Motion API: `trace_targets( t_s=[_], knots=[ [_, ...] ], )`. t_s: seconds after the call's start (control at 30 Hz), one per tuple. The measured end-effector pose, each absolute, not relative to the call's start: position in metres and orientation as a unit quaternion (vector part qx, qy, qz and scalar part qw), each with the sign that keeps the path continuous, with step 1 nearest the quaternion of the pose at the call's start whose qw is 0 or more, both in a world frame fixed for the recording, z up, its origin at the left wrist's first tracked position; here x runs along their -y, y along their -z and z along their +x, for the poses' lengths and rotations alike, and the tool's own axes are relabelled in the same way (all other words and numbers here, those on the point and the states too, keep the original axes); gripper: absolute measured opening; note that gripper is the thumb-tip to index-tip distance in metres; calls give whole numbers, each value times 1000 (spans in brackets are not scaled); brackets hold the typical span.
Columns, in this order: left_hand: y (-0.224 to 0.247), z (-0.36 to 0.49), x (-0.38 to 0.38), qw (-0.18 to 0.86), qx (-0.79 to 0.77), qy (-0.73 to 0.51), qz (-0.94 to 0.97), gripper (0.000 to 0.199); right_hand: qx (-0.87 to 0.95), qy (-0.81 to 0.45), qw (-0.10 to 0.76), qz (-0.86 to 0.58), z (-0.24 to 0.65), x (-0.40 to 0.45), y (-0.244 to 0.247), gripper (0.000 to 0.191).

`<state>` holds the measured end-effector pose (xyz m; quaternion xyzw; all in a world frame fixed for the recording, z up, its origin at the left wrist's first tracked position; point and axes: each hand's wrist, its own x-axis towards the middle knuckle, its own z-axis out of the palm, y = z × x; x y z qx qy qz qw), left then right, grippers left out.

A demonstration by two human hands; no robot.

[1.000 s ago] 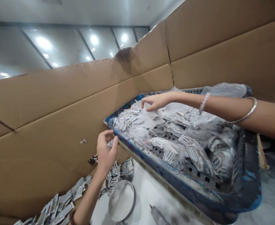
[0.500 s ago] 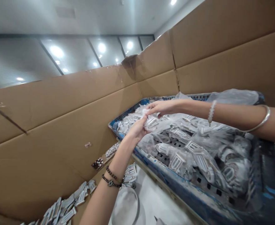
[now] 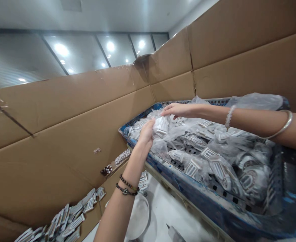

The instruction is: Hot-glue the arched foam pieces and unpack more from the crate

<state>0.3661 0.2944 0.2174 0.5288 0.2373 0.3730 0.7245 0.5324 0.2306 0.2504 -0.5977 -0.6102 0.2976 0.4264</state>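
Note:
A blue plastic crate (image 3: 188,183) holds many clear bags of small white and grey pieces. Over its far left part, my left hand (image 3: 147,131) is closed on a clear plastic bag (image 3: 160,126) with white pieces showing inside. My right hand (image 3: 174,110) touches the top of that same bag from the right, its fingers bent and pinched at the plastic. More bagged pieces (image 3: 192,168) lie in the crate below and to the right of my hands.
Tall cardboard walls (image 3: 74,124) stand behind and at the left. Loose white-grey pieces (image 3: 69,222) are piled at the lower left. A white round dish (image 3: 139,216) and a pointed tool (image 3: 174,233) lie on the white surface. Small beads (image 3: 122,156) sit beside the crate.
My hands have moved slightly apart, the right one up off the left thumb. More of the bag with its white pieces shows between them. The view has shifted a little.

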Motion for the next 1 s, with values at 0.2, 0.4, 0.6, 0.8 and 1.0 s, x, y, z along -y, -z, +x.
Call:
trace_targets(
  t_s=[0.2,0.4,0.6,0.8,1.0],
  knots=[
    [-216,363,-298,705,-209,-393,553,22,589,-257,428,-636,533,-232,-248,28],
    [-215,363,-303,676,-177,-435,568,24,623,-265,414,-608,523,-228,-248,36],
    [-219,365,-300,651,-151,-487,562,23,709,-218,372,-558,521,-229,-240,47],
    [-216,364,-304,584,-196,-546,568,11,694,-177,414,-562,527,-238,-249,29],
    [-218,360,-298,531,-230,-594,559,24,632,-117,519,-563,520,-231,-261,33]
  ],
)
